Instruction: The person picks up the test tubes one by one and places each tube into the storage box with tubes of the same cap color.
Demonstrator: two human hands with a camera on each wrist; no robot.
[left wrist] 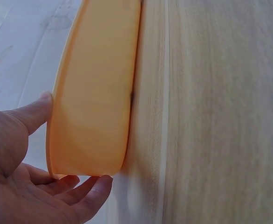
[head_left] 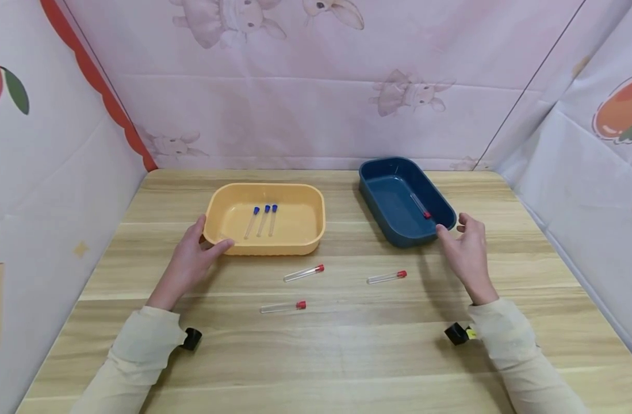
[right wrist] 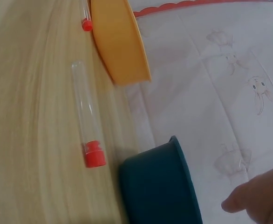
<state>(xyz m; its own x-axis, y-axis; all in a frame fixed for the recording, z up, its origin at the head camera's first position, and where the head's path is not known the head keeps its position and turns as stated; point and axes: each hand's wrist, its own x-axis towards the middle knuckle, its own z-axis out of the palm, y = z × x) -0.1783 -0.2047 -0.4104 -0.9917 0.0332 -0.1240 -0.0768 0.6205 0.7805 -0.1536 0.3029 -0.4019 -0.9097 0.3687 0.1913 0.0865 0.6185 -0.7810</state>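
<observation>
My left hand (head_left: 191, 259) holds the near left corner of a yellow plastic basin (head_left: 274, 249), thumb at its rim and fingers around its end in the left wrist view. Three blue-capped test tubes (head_left: 264, 220) lie in the basin. At the near right corner of a dark blue basin (head_left: 393, 221) is my right hand (head_left: 467, 253), its thumb and fingers spread; the right wrist view shows the thumb apart from the wall. One red-capped test tube (head_left: 421, 206) lies inside the blue basin. Other red-capped tubes lie on the table: one test tube (head_left: 303, 273), another test tube (head_left: 387, 277) and a nearer test tube (head_left: 283, 307).
The wood-grain table (head_left: 347, 356) meets a pink rabbit-print cloth (head_left: 316, 126) at the back. White printed cloths hang on both sides. A black wrist device (head_left: 191, 339) sits at the left sleeve, and another black device (head_left: 455, 333) at the right.
</observation>
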